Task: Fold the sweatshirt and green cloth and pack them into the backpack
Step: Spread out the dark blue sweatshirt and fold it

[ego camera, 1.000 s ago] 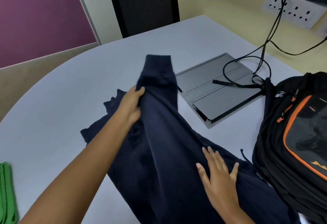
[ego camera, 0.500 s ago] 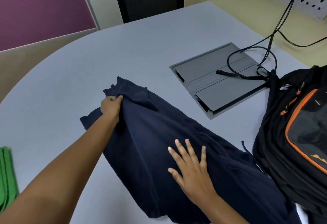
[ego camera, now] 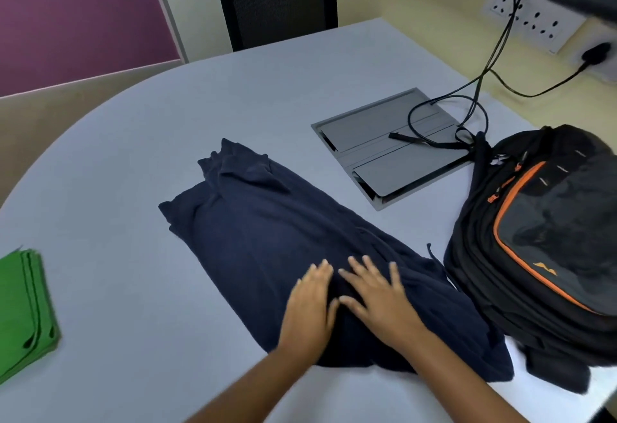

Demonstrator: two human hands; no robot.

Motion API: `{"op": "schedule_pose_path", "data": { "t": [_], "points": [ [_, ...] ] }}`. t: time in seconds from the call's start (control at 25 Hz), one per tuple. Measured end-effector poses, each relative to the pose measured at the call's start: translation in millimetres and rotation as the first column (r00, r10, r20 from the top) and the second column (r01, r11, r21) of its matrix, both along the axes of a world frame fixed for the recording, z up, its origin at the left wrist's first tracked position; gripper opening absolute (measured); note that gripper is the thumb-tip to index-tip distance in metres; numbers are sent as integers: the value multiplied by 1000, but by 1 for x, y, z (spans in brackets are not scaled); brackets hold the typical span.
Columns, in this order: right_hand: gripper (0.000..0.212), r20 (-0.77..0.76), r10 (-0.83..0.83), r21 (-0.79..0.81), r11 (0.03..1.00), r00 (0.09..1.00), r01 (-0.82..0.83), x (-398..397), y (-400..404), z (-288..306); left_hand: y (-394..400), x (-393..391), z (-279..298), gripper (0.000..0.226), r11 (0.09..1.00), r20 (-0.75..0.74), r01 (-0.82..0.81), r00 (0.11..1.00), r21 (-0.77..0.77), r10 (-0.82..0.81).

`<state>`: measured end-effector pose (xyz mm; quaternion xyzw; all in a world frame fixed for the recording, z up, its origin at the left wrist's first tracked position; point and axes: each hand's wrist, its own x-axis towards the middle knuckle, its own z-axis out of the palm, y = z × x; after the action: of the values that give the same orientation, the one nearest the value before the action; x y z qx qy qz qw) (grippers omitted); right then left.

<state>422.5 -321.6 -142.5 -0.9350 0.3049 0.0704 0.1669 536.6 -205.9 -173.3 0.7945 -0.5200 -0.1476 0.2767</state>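
**Both Hands Flat on the Sweatshirt**

The navy sweatshirt (ego camera: pixel 300 249) lies on the grey table (ego camera: pixel 133 172) as a long folded band, running from 11 o'clock down to 5 o'clock across the middle of the view. Its far end is bunched and wrinkled.

The left hand (ego camera: pixel 309 306) rests on the near part of the sweatshirt, fingers straight and together, grasping nothing. The right hand (ego camera: pixel 377 299) lies just beside it at 3 o'clock, palm down, fingers spread flat on the fabric, likewise holding nothing. The two hands touch or nearly touch at the thumbs.

The backpack (ego camera: pixel 547 242), black with orange trim, lies at 3 o'clock of the sweatshirt, its edge touching the fabric. The green cloth (ego camera: pixel 23 312) sits folded at 9 o'clock, well apart from the sweatshirt, at the left border.

A grey hatch panel (ego camera: pixel 377 145) is set in the table at 1 o'clock, with black cables (ego camera: pixel 480 65) looping over it.
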Motion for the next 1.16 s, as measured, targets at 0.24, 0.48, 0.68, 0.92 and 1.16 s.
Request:
{"op": "schedule_pose_path", "data": {
  "t": [0.24,0.48,0.68,0.92,1.16],
  "points": [
    [93,-219,-447,-176,893,868,415,-99,12,16,53,-39,-11,105,903,298,212,895,374,-333],
    [118,-304,-266,-24,962,915,272,-98,55,16,78,8,-13,63,919,458,231,811,320,-363],
    [101,-166,4,249,968,986,38,-68,106,21,84,95,17,57,785,433,-99,872,611,-227],
    [73,81,107,-116,989,991,-97,-68,117,19,108,29,15,135,744,367,206,767,635,-526],
    [96,-159,454,-13,887,877,-462,-89,117,-10,137,-19,-7,120,804,244,250,867,539,-433]
  ]
}}
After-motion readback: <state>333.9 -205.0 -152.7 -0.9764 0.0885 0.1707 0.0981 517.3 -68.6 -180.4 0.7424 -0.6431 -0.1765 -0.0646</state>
